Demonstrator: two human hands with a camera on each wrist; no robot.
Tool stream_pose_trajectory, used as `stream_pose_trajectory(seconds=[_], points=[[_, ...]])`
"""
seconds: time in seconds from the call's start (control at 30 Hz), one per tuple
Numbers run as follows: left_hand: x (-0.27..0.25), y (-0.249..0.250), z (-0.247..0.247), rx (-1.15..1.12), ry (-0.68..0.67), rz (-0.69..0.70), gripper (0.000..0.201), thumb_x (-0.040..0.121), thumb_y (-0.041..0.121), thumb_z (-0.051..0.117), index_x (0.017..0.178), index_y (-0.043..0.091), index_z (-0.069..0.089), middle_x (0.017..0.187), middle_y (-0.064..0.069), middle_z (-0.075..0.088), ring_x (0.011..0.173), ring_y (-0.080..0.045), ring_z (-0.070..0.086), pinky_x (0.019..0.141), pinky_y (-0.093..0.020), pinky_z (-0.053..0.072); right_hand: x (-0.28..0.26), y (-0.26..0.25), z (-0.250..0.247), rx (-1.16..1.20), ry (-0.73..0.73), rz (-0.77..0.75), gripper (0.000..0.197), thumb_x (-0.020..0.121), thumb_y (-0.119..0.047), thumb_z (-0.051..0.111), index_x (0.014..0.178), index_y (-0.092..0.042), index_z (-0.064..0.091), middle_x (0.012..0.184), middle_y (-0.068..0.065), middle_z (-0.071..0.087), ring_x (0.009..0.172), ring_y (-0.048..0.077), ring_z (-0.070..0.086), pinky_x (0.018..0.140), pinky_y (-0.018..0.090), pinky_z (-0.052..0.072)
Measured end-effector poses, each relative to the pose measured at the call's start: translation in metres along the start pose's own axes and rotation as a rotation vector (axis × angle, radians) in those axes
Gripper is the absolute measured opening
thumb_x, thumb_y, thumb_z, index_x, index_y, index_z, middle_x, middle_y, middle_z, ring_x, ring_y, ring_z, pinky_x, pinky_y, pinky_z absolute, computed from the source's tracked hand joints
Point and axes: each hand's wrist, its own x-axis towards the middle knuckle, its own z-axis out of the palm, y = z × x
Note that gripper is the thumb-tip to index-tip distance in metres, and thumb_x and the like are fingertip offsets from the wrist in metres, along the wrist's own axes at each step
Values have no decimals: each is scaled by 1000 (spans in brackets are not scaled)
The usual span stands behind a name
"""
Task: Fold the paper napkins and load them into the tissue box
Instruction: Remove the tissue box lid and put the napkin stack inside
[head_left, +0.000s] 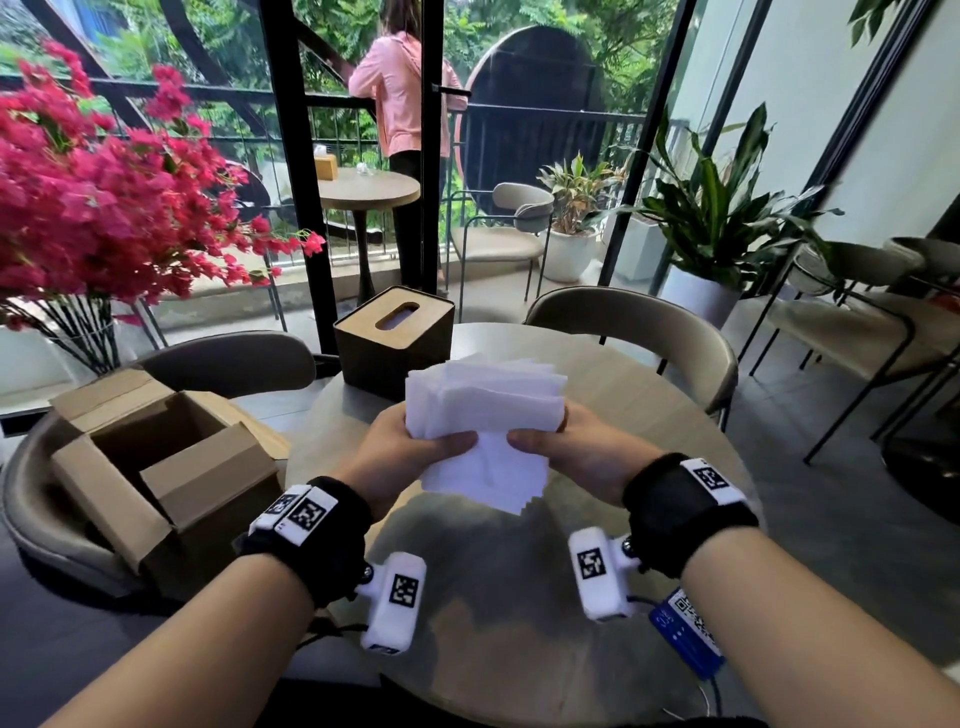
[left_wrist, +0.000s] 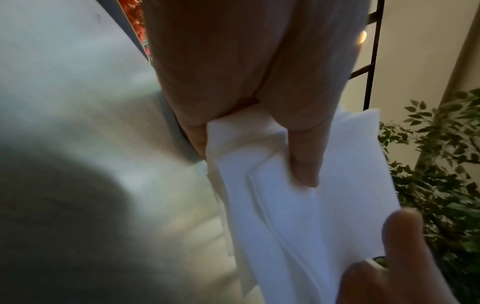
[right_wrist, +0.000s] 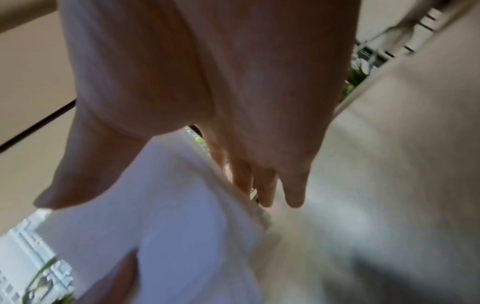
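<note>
A thick stack of white paper napkins (head_left: 485, 410) is held above the round table (head_left: 649, 410), bent over along its middle. My left hand (head_left: 410, 441) grips its left side, thumb on the near face. My right hand (head_left: 561, 441) grips the right side the same way. The left wrist view shows the napkins (left_wrist: 298, 205) pinched under my left thumb (left_wrist: 303, 164). In the right wrist view the napkins (right_wrist: 168, 216) sit between thumb and fingers (right_wrist: 267, 189). The dark tissue box (head_left: 395, 338) with a wooden slotted lid stands behind the stack, lid on.
An open cardboard box (head_left: 166, 462) sits on a chair at the left. Pink flowers (head_left: 93, 197) in a vase stand at far left. Chairs (head_left: 639, 332) ring the table. A person in pink (head_left: 400, 93) stands outside on the balcony. Potted plants (head_left: 717, 223) are at right.
</note>
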Motion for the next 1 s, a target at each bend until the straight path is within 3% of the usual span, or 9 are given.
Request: stream_pose_trajectory(seconds=[0.07,0.17,0.3,0.43,0.57,0.67,0.8,0.9,1.0], points=[[0,0,4,10,-2,6,47,80,9,86,123,4,69,116,-18,75,110,-35,72,91,-45,60,1,4,11,104,42,-31,53,83,-8,77,133,-5,62,127,14,71,122,30,65,106,45,52],[1,0,8,36,-4,61,46,83,-3,79,126,11,67,116,-12,76,110,-29,73,87,-38,61,4,11,19,131,217,-30,39,84,0,77,123,-3,70,119,18,74,118,36,67,101,47,55],[4,-2,11,50,3,127,43,82,-3,82,122,8,69,116,-18,75,111,-34,72,93,-49,59,4,11,23,10,306,-79,28,82,3,80,109,0,74,108,19,77,104,28,73,91,45,58],[4,-9,13,79,78,117,71,70,12,94,128,7,55,119,-13,73,112,-30,71,91,-54,60,2,14,25,-65,286,-112,33,80,2,82,111,-3,73,107,16,77,97,21,72,88,42,59],[-1,-16,5,62,97,52,82,70,8,93,133,18,42,124,-6,66,112,-19,70,85,-37,62,-1,18,17,-34,242,-79,35,81,1,81,114,-2,70,110,23,73,98,24,71,92,47,57],[-5,-14,1,0,39,50,94,63,19,95,140,22,40,127,-5,65,113,-17,70,88,-36,60,-3,18,24,-66,192,-96,33,80,-1,82,111,1,70,107,23,73,94,20,69,85,39,56],[-4,-14,7,9,6,83,85,66,21,94,137,11,49,128,-13,69,119,-30,68,95,-49,58,2,18,30,-119,196,-131,30,78,0,82,106,3,70,98,17,75,89,18,69,80,36,57],[-5,-15,6,-53,81,58,79,63,23,95,129,12,52,124,-11,71,118,-31,68,95,-49,59,1,21,15,-142,242,-123,28,80,2,82,106,1,71,103,25,73,89,20,69,82,40,57],[-7,-16,17,-61,5,78,49,75,8,85,120,18,67,118,-13,74,111,-28,71,91,-43,60,0,24,17,-181,242,-148,31,77,0,86,104,5,70,98,27,72,84,17,66,77,37,55]])
